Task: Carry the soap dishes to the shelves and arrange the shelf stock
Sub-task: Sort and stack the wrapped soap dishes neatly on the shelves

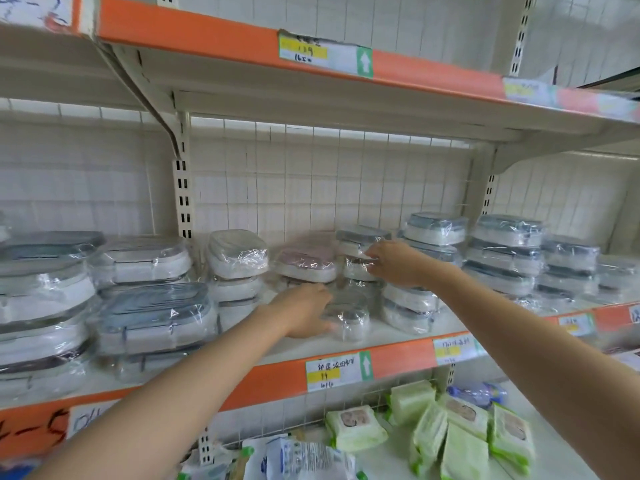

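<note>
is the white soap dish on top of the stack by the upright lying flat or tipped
Tipped. The white soap dish leans on its stack, its lid facing the camera, unlike the flat pink-lidded dish beside it.

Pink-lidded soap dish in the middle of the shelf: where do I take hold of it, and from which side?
Probably best by its two short ends, coming from the open front of the shelf. The pink-lidded soap dish lies flat on top of a stack, long side facing out, with stacks close on both sides; loose wrap covers the lid, so a top pinch might slip.
</note>
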Motion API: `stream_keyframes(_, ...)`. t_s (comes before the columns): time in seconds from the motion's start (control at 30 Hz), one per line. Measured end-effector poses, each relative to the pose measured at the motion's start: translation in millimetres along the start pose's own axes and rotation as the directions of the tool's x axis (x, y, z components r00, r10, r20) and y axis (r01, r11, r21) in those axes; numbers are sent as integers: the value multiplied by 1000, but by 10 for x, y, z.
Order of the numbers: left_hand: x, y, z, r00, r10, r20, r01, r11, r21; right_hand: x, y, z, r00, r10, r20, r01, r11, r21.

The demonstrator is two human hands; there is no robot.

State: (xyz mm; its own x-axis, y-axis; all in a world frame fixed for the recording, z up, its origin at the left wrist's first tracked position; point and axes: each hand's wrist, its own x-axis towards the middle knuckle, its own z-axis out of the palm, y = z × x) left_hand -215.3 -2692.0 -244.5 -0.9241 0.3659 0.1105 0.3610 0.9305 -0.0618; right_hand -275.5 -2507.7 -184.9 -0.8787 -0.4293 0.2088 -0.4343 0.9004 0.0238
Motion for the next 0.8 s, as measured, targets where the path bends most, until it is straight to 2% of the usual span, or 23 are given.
stream_keyframes(0.17, -211, -68, -175, 994, -109, -14, 109, 962, 250, 32, -41, 79, 998, -61, -19, 62, 996, 64)
stream_keyframes(0.23, -234, -104, -239, 984, -179, 0, 171, 941, 292, 74, -105, 114, 996, -88, -19, 89, 993, 79)
stream_keyframes(0.43, -284, -236, -170, 961, -268, 65, 265, 963, 55, 278, -315, 212, 994, -106, -15, 107, 990, 87)
stream_keyframes(0.57, -300, -206, -159, 961, -259, 100, 262, 965, -9, 421, -423, 244, 996, -90, -6, 90, 992, 94)
stream_keyframes(0.67, -292, -276, -165, 967, -249, 45, 252, 965, -71, 487, -494, 234, 995, -95, 7, 94, 991, 91)
stream_keyframes(0.8, -351, -292, -288, 948, -303, -99, 273, 932, -239, 482, -480, 162, 996, -93, -12, 94, 989, 113)
